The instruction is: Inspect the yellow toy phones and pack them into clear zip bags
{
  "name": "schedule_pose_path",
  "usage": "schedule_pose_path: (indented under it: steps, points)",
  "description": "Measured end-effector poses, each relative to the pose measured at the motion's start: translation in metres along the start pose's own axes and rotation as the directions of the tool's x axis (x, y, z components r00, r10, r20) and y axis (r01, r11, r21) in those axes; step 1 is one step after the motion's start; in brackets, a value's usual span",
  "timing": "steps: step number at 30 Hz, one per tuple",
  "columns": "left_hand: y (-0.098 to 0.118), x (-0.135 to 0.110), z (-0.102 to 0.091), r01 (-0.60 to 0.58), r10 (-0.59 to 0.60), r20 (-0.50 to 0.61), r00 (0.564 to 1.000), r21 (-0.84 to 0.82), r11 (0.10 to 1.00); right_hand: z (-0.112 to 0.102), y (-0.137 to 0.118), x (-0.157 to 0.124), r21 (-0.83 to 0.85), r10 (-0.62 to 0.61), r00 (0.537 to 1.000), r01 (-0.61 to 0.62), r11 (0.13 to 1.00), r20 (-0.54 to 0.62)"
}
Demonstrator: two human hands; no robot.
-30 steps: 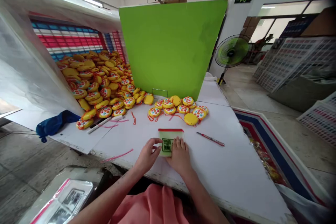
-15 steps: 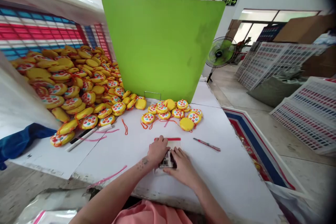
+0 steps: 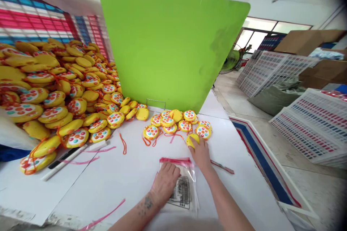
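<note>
A clear zip bag (image 3: 192, 184) with a pink-red top strip and black print lies on the white table. My left hand (image 3: 166, 179) is on its left half with the fingers curled together, closed on the plastic. Farther right and forward, my right hand (image 3: 200, 151) is closed on a round yellow toy (image 3: 192, 139) that lies plain side up, the fingertips over its near edge. Beside it sits a small cluster of similar toys with white faces and coloured dots (image 3: 168, 121), some with orange cords.
A large heap of the same toys (image 3: 78, 97) fills the left side. A green board (image 3: 173, 43) stands upright behind the table. A slim cutter (image 3: 223, 167) lies right of my hand; pink strips (image 3: 105, 216) and a white-and-black stick (image 3: 63, 162) lie left.
My right hand has left the bag and reached forward right onto a yellow toy. My left hand stays on the bag, which now shows more of its print. The view has tilted and shifted.
</note>
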State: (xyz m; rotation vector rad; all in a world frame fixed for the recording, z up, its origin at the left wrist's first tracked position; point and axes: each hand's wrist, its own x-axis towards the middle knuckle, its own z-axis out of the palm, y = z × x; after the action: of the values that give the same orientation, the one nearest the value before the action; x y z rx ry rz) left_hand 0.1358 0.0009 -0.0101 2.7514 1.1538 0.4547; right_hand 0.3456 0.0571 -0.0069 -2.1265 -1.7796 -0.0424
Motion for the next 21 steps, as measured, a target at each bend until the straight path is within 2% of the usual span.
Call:
schedule_pose_path:
  steps: [3,7,9,11,13,16,19,21]
  points:
    - [0.002,0.001,0.001,-0.038,0.039,0.027,0.999,-0.026,0.999,-0.001,0.005,-0.010,0.009,0.001,1.000,-0.001,1.000,0.012]
    - [0.007,0.003,0.001,0.014,-0.008,0.087,0.996,-0.063,0.998,-0.007,0.008,-0.018,0.087,0.194,0.981,-0.194,0.977,0.004]
    - [0.008,0.002,0.003,0.050,-0.041,0.094,0.995,-0.092,0.994,-0.009,0.007,-0.022,0.232,0.267,0.964,-0.261,0.937,0.008]
    - [0.008,0.000,0.006,0.071,-0.063,0.060,0.996,-0.138,0.988,-0.011,0.007,-0.026,0.447,0.276,0.960,-0.269,0.853,0.050]
    - [0.007,-0.003,0.009,0.085,-0.085,0.009,0.996,-0.189,0.978,-0.014,0.010,-0.030,0.604,0.262,0.960,-0.267,0.751,0.098]
    - [0.005,-0.007,0.012,0.107,-0.118,-0.026,0.993,-0.262,0.959,-0.028,0.019,-0.036,0.690,0.223,0.963,-0.264,0.674,0.151]
    - [0.005,-0.008,0.010,0.130,-0.148,-0.028,0.989,-0.339,0.932,-0.052,0.024,-0.045,0.817,0.037,0.960,-0.257,0.517,0.278]
    - [0.005,-0.007,0.006,0.119,-0.138,-0.029,0.990,-0.355,0.927,-0.063,0.023,-0.051,0.874,-0.121,0.925,-0.289,0.392,0.360]
